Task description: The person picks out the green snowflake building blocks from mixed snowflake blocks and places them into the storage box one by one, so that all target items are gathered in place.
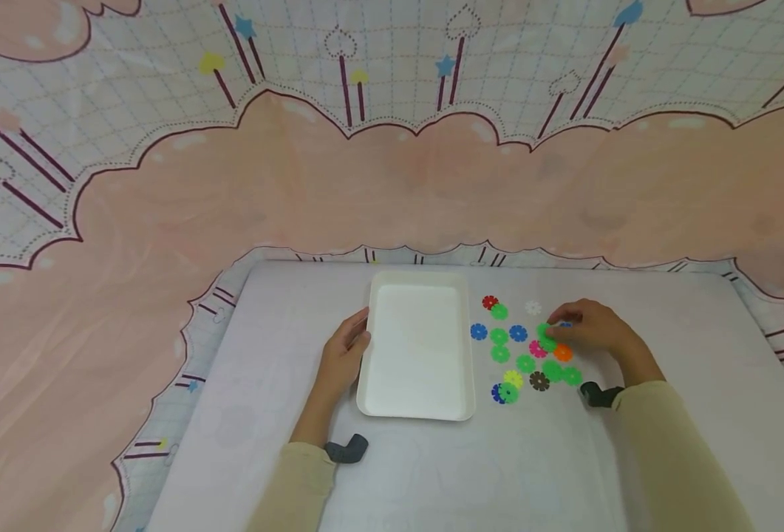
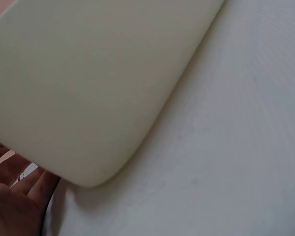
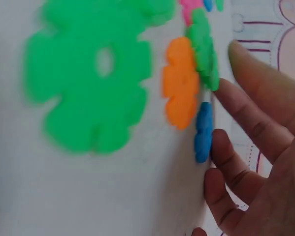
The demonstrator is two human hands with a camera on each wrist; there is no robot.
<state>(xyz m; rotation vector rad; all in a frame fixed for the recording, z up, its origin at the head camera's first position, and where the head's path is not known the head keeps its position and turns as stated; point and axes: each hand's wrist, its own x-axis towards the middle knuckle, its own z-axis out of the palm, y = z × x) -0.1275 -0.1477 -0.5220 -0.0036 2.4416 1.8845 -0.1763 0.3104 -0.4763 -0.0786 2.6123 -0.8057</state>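
Note:
A shallow white tray [image 1: 363, 403] lies on the white-covered table. My left hand [image 1: 345, 353] holds it by its left side, thumb and fingers at the rim. In the left wrist view part of that hand [image 2: 21, 194] shows below the tray wall [image 2: 88, 98]. My right hand [image 1: 594, 327] is over a spread of notched plastic discs. Its fingertips are at a green disc [image 1: 543, 331], with thumb and forefinger apart in the right wrist view. Beside these fingers are an orange disc [image 3: 180, 83] and a blue disc [image 3: 203, 132].
Several more discs are scattered right of the tray, including a red disc [image 1: 489, 302], a white disc [image 1: 533, 307], a brown disc [image 1: 539, 381] and a yellow disc [image 1: 513, 378]. Some overlap. Behind the table hangs a patterned cloth [image 1: 392, 185].

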